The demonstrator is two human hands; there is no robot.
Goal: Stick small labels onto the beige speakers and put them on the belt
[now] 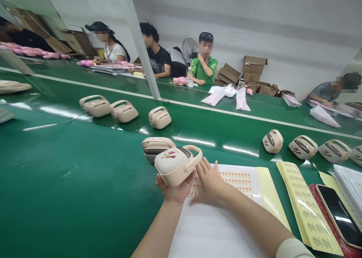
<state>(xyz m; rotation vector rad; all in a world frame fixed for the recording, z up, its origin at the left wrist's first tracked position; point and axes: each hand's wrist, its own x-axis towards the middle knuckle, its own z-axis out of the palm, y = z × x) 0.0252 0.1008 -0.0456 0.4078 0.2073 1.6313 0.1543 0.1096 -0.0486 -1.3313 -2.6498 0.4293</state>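
My left hand holds up a beige speaker from below, its grille with a red flower print facing up and its handle pointing right. Directly behind it, a second beige speaker stands on the green table. My right hand is spread, fingers apart, over a white sheet with rows of small orange stickers, just right of the held speaker. Whether its fingertips touch the sheet or the speaker is unclear.
Three speakers stand at the back left and several at the right. Yellow sticker sheets and a phone lie at the right. A slanted post rises behind the table; people sit beyond it.
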